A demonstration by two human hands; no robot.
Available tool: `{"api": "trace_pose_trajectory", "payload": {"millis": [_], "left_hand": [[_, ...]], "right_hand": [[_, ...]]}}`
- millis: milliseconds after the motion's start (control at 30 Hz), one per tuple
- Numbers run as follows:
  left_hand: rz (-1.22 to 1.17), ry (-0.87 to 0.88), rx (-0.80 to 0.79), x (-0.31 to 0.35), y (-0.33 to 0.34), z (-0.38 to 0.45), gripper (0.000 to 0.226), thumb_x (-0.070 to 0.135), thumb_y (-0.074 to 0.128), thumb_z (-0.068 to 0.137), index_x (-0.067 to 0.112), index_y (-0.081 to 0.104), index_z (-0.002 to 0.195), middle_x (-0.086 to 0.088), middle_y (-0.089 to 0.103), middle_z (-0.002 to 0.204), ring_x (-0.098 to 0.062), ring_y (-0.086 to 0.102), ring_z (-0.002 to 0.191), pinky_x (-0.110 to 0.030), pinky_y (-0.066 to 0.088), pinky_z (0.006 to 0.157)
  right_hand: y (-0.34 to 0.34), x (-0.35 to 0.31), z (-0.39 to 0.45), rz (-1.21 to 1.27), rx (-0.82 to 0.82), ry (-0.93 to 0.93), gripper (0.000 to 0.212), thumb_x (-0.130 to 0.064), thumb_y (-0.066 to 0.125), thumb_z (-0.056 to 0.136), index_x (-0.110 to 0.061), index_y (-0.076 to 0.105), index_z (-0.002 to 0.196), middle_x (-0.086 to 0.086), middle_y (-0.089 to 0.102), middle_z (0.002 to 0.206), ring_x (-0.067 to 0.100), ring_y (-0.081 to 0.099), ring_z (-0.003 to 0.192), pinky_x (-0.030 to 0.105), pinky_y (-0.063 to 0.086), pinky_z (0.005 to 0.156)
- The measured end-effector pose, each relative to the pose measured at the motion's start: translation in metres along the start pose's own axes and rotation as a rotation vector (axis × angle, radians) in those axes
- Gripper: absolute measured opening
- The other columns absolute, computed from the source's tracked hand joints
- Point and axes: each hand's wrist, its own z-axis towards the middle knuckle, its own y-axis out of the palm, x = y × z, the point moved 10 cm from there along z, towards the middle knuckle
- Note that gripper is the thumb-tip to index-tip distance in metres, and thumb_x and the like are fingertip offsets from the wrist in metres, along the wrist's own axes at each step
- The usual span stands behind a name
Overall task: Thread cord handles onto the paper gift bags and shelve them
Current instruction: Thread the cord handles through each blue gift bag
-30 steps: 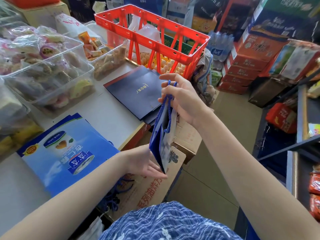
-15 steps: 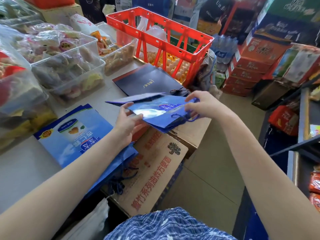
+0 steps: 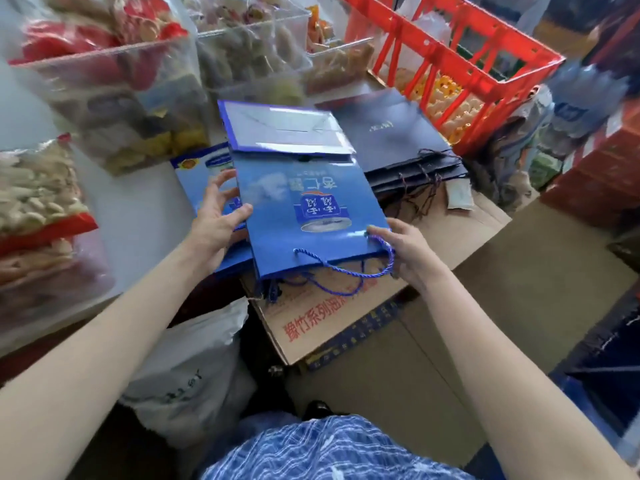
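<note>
Head view: left hand (image 3: 216, 221) and right hand (image 3: 407, 252) grip flat glossy blue paper bag (image 3: 308, 202) with twisted cord (image 3: 346, 271).

Bare forearms, no sleeves; blue-and-white checked garment (image 3: 332, 452) below.
</note>
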Motion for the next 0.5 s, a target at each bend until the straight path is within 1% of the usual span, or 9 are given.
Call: {"api": "trace_pose_trajectory", "payload": {"millis": [33,67,100,133,200,300,367,433,500], "left_hand": [[0.028,-0.045,0.035,-0.008,-0.012,0.001,0.05,-0.004,0.047,0.092,0.029,0.036,0.128,0.004,0.048,0.107,-0.01,0.058,0.085,-0.021,0.052,0.057],[0.045,-0.105,0.07,-0.018,-0.023,0.003,0.052,-0.004,0.047,0.092,0.025,0.034,0.133,0.001,0.046,0.105,-0.012,0.056,0.082,-0.021,0.053,0.056],[0.034,-0.173,0.101,-0.027,-0.031,0.006,0.055,-0.004,0.048,0.092,0.021,0.03,0.138,-0.003,0.046,0.102,-0.014,0.056,0.078,-0.02,0.054,0.054],[0.005,-0.23,0.128,-0.034,-0.036,0.009,0.056,-0.004,0.048,0.092,0.017,0.027,0.14,-0.004,0.046,0.098,-0.015,0.055,0.074,-0.018,0.054,0.053],[-0.03,-0.265,0.18,-0.037,-0.047,0.016,0.052,-0.002,0.045,0.094,0.012,0.026,0.141,-0.004,0.048,0.095,-0.016,0.055,0.071,-0.017,0.052,0.053],[0.094,-0.219,0.246,-0.035,-0.075,0.024,0.043,0.0,0.037,0.097,0.007,0.028,0.139,-0.009,0.045,0.112,-0.015,0.054,0.07,-0.018,0.051,0.053],[0.14,-0.21,0.3,-0.043,-0.102,0.024,0.042,-0.001,0.034,0.097,0.006,0.03,0.138,-0.009,0.043,0.115,-0.015,0.054,0.07,-0.025,0.05,0.061],[0.159,-0.222,0.332,-0.055,-0.126,0.02,0.042,-0.001,0.033,0.097,0.009,0.034,0.138,-0.009,0.045,0.117,-0.017,0.056,0.075,-0.026,0.052,0.062],[0.142,-0.243,0.337,-0.068,-0.142,0.016,0.04,0.003,0.035,0.099,0.013,0.035,0.137,-0.009,0.045,0.119,-0.018,0.056,0.081,-0.02,0.053,0.055]], "right_hand": [[0.006,-0.021,0.002,0.035,0.042,-0.11,0.017,-0.002,0.063,0.085,-0.006,0.059,0.101,0.008,0.064,0.085,0.009,0.062,0.053,0.022,0.05,0.047],[0.012,-0.045,0.003,0.009,0.091,-0.232,0.022,-0.003,0.066,0.082,-0.006,0.06,0.103,0.01,0.066,0.09,0.014,0.065,0.065,0.029,0.055,0.06],[0.021,-0.071,0.0,-0.086,0.155,-0.357,0.027,-0.007,0.069,0.079,-0.006,0.061,0.105,0.012,0.067,0.096,0.019,0.065,0.078,0.036,0.055,0.076],[0.032,-0.097,-0.005,-0.243,0.23,-0.477,0.032,-0.012,0.071,0.078,-0.005,0.062,0.108,0.01,0.067,0.101,0.02,0.063,0.088,0.035,0.052,0.086],[0.065,-0.139,-0.021,-0.588,0.338,-0.712,0.032,-0.016,0.068,0.081,-0.008,0.064,0.112,0.003,0.067,0.104,0.017,0.06,0.093,0.027,0.047,0.087],[0.134,-0.156,-0.038,-0.914,0.33,-0.951,0.025,-0.011,0.062,0.081,-0.009,0.067,0.106,0.01,0.067,0.097,0.031,0.061,0.091,0.035,0.046,0.074],[0.18,-0.133,-0.031,-1.025,0.231,-1.016,0.02,-0.009,0.063,0.078,-0.007,0.07,0.097,0.014,0.062,0.089,0.035,0.058,0.086,0.036,0.048,0.065],[0.226,-0.094,-0.017,-1.112,0.016,-1.023,0.017,-0.013,0.068,0.077,-0.006,0.069,0.093,0.015,0.06,0.089,0.036,0.057,0.089,0.043,0.052,0.064],[0.264,-0.04,0.002,-1.278,-0.342,-0.855,0.035,-0.029,0.07,0.081,-0.01,0.066,0.11,0.013,0.058,0.104,0.031,0.051,0.103,0.044,0.048,0.08]]}}
